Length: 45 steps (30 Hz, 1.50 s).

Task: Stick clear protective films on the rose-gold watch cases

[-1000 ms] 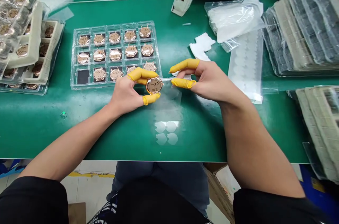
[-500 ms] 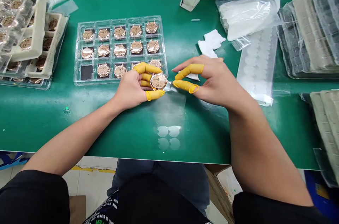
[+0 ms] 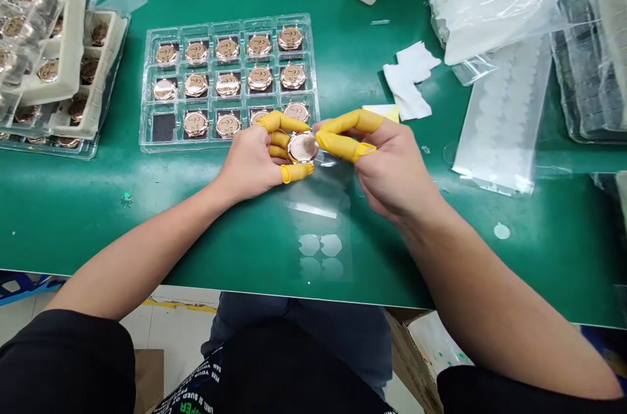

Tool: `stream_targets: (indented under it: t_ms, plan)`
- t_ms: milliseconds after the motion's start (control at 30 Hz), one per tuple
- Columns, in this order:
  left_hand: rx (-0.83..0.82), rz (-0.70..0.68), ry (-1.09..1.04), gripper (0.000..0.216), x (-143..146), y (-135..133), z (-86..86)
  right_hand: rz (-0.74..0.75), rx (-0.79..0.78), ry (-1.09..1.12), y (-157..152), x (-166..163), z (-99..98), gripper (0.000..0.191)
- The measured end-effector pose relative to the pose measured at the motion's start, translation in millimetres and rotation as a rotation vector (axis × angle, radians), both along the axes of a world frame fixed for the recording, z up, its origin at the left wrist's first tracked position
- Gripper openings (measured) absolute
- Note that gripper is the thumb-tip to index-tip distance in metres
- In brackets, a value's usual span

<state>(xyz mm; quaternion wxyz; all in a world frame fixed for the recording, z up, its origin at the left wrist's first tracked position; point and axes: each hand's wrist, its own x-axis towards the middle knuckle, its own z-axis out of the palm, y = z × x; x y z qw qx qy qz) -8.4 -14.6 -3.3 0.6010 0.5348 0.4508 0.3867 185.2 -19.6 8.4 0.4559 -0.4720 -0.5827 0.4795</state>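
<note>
Green bench (image 3: 98, 205), centre frame: left hand (image 3: 249, 162) grip held watch case (image 3: 302, 147); right hand (image 3: 386, 169) grip pinched its edge; judged film-fitting step, next move needed steady alignment

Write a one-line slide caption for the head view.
Left hand holds a rose-gold watch case, right hand touching its edge, beside a clear tray on a green table.

Yellow finger cots (image 3: 349, 146), a rose-gold watch case (image 3: 302, 147), a green table (image 3: 196, 205), a clear tray (image 3: 147, 97).
</note>
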Motion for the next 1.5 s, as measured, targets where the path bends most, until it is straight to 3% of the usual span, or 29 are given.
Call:
stream_targets:
  t_ms: [600, 1367, 1500]
  plan:
    - [-0.001, -0.019, 0.0, 0.055, -0.1, 0.8, 1.9, 0.031, 0.058, -0.143, -3.2, -2.0, -7.2, 0.017]
    - [0.107, -0.029, 0.041, 0.056, -1.0, 1.9, -5.7, -0.033, -0.062, -0.049, -8.9, -7.8, 1.8, 0.008]
    - [0.107, -0.018, 0.054, 0.056, -0.3, 2.2, -5.0, -0.121, -0.01, -0.033, -3.4, -4.6, 4.8, 0.012]
